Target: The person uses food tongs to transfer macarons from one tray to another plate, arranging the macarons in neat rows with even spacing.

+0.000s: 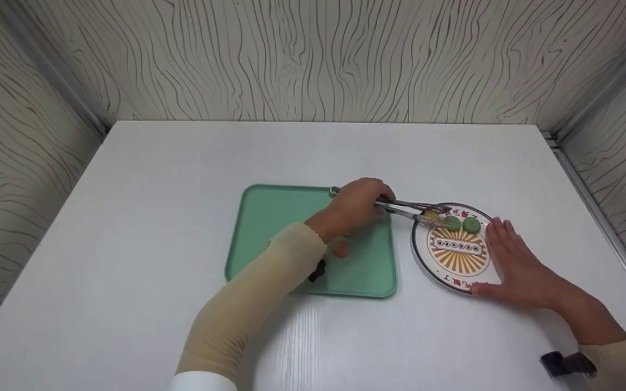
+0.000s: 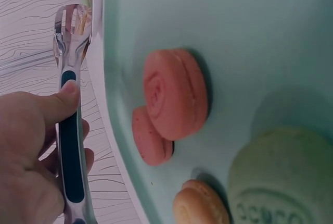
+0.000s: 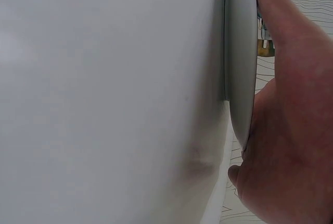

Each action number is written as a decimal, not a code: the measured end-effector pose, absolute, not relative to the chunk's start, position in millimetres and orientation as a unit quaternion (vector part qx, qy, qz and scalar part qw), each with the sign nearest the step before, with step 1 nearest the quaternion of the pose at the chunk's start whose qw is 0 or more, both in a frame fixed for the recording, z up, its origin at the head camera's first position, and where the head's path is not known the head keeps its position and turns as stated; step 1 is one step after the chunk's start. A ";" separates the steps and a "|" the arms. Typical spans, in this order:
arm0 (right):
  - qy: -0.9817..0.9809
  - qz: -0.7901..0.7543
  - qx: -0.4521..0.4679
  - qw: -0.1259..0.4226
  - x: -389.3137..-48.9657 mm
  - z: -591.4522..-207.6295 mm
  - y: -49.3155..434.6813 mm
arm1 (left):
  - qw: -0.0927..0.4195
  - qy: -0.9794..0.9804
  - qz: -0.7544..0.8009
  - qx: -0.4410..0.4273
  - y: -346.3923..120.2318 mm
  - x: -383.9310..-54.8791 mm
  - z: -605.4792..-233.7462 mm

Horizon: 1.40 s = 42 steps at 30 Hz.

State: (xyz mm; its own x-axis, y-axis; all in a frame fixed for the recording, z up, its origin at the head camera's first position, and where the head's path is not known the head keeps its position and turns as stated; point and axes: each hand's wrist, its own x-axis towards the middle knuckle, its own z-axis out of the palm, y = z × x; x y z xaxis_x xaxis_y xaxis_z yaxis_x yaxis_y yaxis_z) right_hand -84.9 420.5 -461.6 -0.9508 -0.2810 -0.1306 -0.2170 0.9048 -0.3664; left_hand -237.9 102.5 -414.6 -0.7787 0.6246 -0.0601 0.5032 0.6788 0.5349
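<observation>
My left hand (image 1: 352,205) grips metal tongs (image 2: 71,135) with dark handle inlays, the thumb lying along one side. From above the tray, the tongs reach right to a round patterned plate (image 1: 427,258). Their tips overlap a yellow macaron (image 1: 431,215) near the plate's upper left rim. Beside it on the plate sit two green macarons (image 1: 471,225). My right hand (image 1: 525,277) rests against the plate's right rim, fingers extended and thumb at the near edge. In the right wrist view, the plate's pale underside (image 3: 242,52) shows beside that hand.
A green tray (image 1: 269,209) lies left of the plate on the white table (image 1: 144,228). In the left wrist view, it holds two pink macarons (image 2: 174,94), an orange-yellow one (image 2: 197,206) and a green one (image 2: 281,177). Wood-patterned panels (image 1: 313,60) stand around the table.
</observation>
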 end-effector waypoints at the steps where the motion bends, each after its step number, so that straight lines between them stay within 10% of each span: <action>1: 0.972 -0.176 -0.129 0.089 -84.8 -461.8 420.6 | 0.119 0.910 0.246 0.311 103.5 -237.7 -414.3; 42: 0.970 -0.183 -0.121 0.101 -85.5 -460.9 420.0 | 0.112 0.920 0.208 0.312 116.9 -233.9 -414.8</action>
